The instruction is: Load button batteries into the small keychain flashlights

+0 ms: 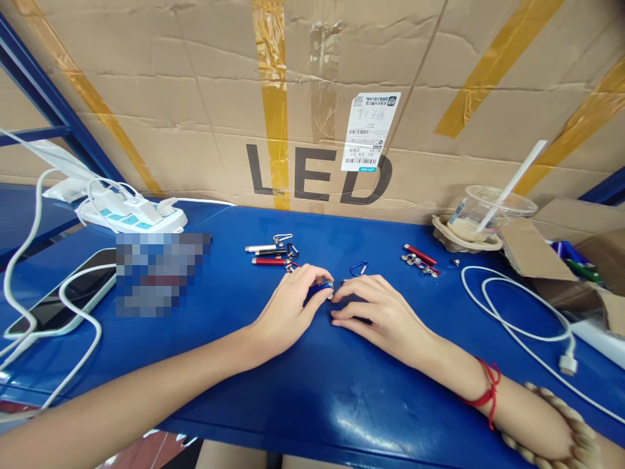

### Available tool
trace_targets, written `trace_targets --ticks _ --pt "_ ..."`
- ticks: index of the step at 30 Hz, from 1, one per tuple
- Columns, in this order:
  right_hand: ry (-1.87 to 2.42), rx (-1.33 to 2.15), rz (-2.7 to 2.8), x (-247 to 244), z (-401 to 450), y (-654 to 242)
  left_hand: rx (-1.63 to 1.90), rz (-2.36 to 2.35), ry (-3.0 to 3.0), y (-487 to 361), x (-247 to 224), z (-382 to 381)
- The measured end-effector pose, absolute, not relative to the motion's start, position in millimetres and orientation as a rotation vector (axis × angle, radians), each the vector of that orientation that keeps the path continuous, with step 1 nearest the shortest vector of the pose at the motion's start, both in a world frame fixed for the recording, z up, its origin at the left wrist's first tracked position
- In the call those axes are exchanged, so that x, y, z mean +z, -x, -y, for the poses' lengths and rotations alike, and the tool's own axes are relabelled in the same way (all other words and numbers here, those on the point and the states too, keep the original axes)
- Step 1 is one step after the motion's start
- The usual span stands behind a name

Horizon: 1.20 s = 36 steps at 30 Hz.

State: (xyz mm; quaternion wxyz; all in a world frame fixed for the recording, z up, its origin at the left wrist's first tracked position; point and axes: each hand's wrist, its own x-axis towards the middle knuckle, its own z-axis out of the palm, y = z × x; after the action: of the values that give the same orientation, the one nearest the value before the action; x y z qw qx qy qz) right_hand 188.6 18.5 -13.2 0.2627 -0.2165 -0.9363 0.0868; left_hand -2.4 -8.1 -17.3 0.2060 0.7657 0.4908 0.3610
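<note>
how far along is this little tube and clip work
Looks done: three tubes lined up, with clips nearby. In hand: a blue tube in the left hand, the right hand near its end. Apparently left: the loose blue clip, another red tube and small round pieces.

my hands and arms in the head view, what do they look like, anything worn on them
Both forearms are bare, with no sleeve or glove. The left hand and wrist carry nothing worn. Above the right hand sit a thin knotted red cord and a chunky pale beaded bracelet.
</note>
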Motion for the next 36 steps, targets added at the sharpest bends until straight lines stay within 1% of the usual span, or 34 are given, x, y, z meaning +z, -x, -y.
trace_targets --ticks 8,12,14,16,19,22,26,36 --pt "0.594 0.107 2.607 -11 -16 -187 1.001 -1.356 -2.142 3 -18 8" --pt "0.792 -0.047 2.541 -11 -19 -189 0.989 -1.368 -2.127 2 -16 9" --pt "0.926 -0.004 2.512 -11 -21 -190 0.982 -1.371 -2.118 2 -15 9" --pt "1.003 0.122 2.500 -13 -24 -191 0.977 -1.374 -2.103 2 -15 9" --pt "0.971 0.339 2.471 -16 -27 -193 0.965 -1.400 -2.066 2 -15 9" --pt "0.879 0.468 2.433 -16 -29 -194 0.960 -1.414 -2.040 2 -15 9" --pt "0.839 0.441 2.418 -16 -28 -193 0.955 -1.422 -2.011 2 -15 9" --pt "0.971 0.263 2.457 -18 -28 -192 0.988 -1.412 -1.935 0 -12 11"
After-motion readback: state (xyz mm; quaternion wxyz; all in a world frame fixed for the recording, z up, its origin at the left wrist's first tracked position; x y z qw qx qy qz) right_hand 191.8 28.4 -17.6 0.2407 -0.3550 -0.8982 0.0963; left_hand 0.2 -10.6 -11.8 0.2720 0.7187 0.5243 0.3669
